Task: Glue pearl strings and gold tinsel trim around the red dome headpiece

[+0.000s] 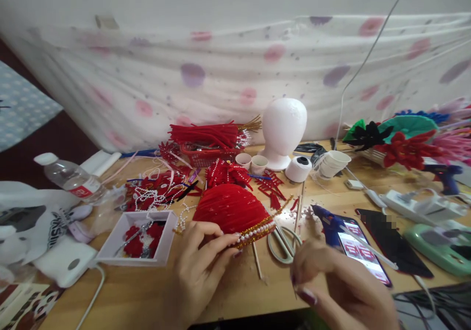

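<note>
My left hand [200, 263] pinches the lower edge of a red, fan-shaped fuzzy piece [231, 205] between thumb and fingers. Along that edge run a row of white pearl beads [253, 233] and gold tinsel trim, whose loose end sticks out to the upper right. My right hand [338, 283] is apart from the piece, closer to the front edge, its thumb and fingertips pinched together; whatever they hold is too small to make out. Scissors [283, 246] lie between the hands. Just beyond my right hand, a blue glue gun [327, 222] rests by a lit phone [368, 256].
A white tray [167, 244] with red pieces stands left. Behind are a red basket [195, 158], a foam head [285, 126], a thread spool [298, 169] and paper cups. A dark phone [395, 244] and power strip [415, 207] lie right; a bottle [73, 180] is left.
</note>
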A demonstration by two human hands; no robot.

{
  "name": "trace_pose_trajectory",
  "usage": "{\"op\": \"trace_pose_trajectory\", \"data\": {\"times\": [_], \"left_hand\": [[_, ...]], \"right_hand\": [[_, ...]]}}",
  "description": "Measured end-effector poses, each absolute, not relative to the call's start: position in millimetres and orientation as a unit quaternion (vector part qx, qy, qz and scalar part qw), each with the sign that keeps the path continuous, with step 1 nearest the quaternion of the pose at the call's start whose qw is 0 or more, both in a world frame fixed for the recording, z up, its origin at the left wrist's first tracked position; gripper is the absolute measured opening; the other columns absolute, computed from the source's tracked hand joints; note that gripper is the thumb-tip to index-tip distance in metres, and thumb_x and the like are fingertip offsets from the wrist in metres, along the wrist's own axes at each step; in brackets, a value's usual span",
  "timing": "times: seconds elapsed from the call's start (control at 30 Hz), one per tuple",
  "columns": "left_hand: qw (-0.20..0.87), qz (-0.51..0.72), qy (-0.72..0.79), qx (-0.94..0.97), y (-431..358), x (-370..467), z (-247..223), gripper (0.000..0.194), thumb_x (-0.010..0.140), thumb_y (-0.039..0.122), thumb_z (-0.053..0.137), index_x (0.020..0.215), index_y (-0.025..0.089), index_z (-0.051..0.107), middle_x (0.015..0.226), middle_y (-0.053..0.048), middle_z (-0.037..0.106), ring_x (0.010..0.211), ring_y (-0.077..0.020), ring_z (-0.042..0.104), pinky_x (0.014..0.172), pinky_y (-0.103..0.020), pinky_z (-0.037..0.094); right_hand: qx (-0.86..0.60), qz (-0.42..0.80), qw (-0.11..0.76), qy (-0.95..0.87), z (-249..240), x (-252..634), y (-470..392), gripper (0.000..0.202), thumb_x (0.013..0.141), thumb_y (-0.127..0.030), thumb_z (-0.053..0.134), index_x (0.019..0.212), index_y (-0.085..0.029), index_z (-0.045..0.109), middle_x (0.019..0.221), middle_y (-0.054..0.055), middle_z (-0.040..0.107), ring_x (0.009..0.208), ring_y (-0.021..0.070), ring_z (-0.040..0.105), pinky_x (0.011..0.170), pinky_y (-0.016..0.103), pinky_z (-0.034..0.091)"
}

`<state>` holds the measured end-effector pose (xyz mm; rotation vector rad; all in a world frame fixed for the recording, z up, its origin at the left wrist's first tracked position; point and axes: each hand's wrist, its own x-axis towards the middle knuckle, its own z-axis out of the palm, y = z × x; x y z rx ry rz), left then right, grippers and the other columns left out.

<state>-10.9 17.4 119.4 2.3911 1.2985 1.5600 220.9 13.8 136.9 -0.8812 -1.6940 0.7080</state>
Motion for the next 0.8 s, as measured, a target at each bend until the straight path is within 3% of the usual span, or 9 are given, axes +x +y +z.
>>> {"op": "trace_pose_trajectory", "data": {"times": [0.07, 0.13, 0.2, 0.33, 0.63, 0.8], "left_hand": [[-0.004, 0.493, 0.413, 0.766, 17.3, -7.0, 121.0, 0.015, 0.097, 0.019, 0.062, 0.109, 0.023, 0.072, 0.091, -0.001, 0.060, 0.084, -0.0137, 0.059, 0.076, -0.023, 0.050], [-0.010, 0.484, 0.412, 0.772, 17.2, -4.1, 122.0, 0.016, 0.097, 0.019, 0.062, 0.109, 0.023, 0.072, 0.090, -0.002, 0.061, 0.084, -0.0144, 0.059, 0.076, -0.024, 0.050], [-0.013, 0.481, 0.411, 0.774, 16.9, -2.3, 121.7, 0.017, 0.098, 0.020, 0.061, 0.109, 0.024, 0.072, 0.089, -0.002, 0.061, 0.083, -0.0144, 0.060, 0.075, -0.025, 0.051], [-0.022, 0.505, 0.418, 0.755, 15.5, -2.8, 115.8, 0.014, 0.095, 0.023, 0.067, 0.107, 0.023, 0.073, 0.086, 0.000, 0.060, 0.080, -0.0130, 0.060, 0.073, -0.023, 0.051], [-0.063, 0.542, 0.431, 0.719, 17.3, -13.5, 98.9, 0.032, 0.089, 0.006, 0.069, 0.116, 0.025, 0.070, 0.096, -0.002, 0.062, 0.088, -0.0152, 0.063, 0.076, -0.026, 0.056], [-0.036, 0.567, 0.420, 0.708, 25.5, -15.2, 94.4, 0.018, 0.089, 0.016, 0.072, 0.104, 0.025, 0.072, 0.091, 0.000, 0.061, 0.089, -0.0170, 0.062, 0.098, -0.039, 0.054]], "right_hand": [[-0.346, 0.071, 0.517, -0.779, 141.5, 225.4, 17.8, 0.034, 0.084, -0.033, 0.081, 0.116, -0.029, 0.073, 0.107, 0.010, 0.077, 0.104, 0.0289, 0.070, 0.091, 0.046, 0.057], [-0.328, -0.010, 0.463, -0.823, 137.0, 220.2, 27.2, 0.043, 0.087, -0.028, 0.078, 0.128, -0.028, 0.068, 0.125, 0.012, 0.073, 0.122, 0.0318, 0.064, 0.105, 0.053, 0.051], [-0.318, -0.002, 0.453, -0.833, 126.2, 212.3, 36.0, 0.036, 0.092, -0.018, 0.070, 0.127, -0.026, 0.068, 0.120, 0.011, 0.075, 0.118, 0.0286, 0.067, 0.102, 0.050, 0.054], [-0.325, 0.025, 0.524, -0.787, 107.7, 203.5, 39.2, 0.029, 0.090, -0.004, 0.066, 0.112, -0.021, 0.071, 0.101, 0.008, 0.077, 0.098, 0.0217, 0.072, 0.087, 0.036, 0.059], [-0.354, 0.029, 0.543, -0.761, 102.3, 207.0, 41.6, 0.032, 0.088, -0.005, 0.066, 0.114, -0.023, 0.073, 0.090, 0.005, 0.070, 0.082, 0.0187, 0.069, 0.071, 0.030, 0.058], [-0.350, 0.004, 0.581, -0.735, 89.3, 208.3, 46.5, 0.037, 0.086, -0.002, 0.065, 0.114, -0.026, 0.074, 0.087, 0.004, 0.070, 0.079, 0.0194, 0.069, 0.069, 0.032, 0.058]]}}
